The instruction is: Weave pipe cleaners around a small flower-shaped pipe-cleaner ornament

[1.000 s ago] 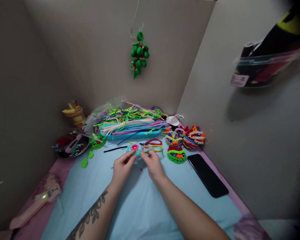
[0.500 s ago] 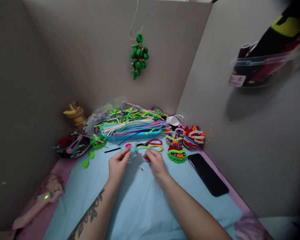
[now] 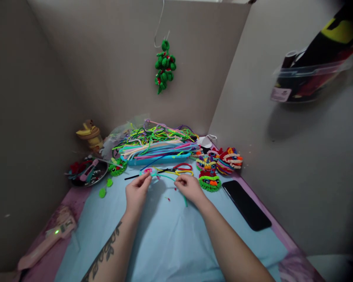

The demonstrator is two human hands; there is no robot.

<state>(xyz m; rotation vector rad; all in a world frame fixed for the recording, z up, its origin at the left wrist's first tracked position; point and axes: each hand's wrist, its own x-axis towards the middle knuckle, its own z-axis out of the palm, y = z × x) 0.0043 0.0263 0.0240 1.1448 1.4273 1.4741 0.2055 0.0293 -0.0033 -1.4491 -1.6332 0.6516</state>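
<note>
Where the left hand (image 3: 137, 192) is: over the blue sheet (image 3: 164, 243), its fingers pinching the near edge of the round coil (image 3: 147, 170).
Right hand (image 3: 191, 188): apart from the left, thumb and index finger pinching the teal strand (image 3: 166, 177), the other fingers curled in.
Round coil: at the left fingertips, in front of the blue tray (image 3: 161, 160), pink in the middle with a paler rim; whether it touches the sheet, I cannot tell.
Teal strand: runs from the coil across to the right fingers, its end showing below that hand.
Scissors (image 3: 175, 170): lying behind the hands, with red and yellow handles.
Tray: heaped with colourful fuzzy strands (image 3: 159, 147).
Right side: woven faces (image 3: 210, 183) clustered near a black phone (image 3: 247, 205).
Left side: a metal dish (image 3: 100, 178) of small pieces, two green scraps (image 3: 102, 192) and, at the edge of the pink tabletop (image 3: 78, 196), a glue gun (image 3: 50, 241) with a lit green light.
Back wall: a green ornament (image 3: 165, 66) hanging from a hook.
</note>
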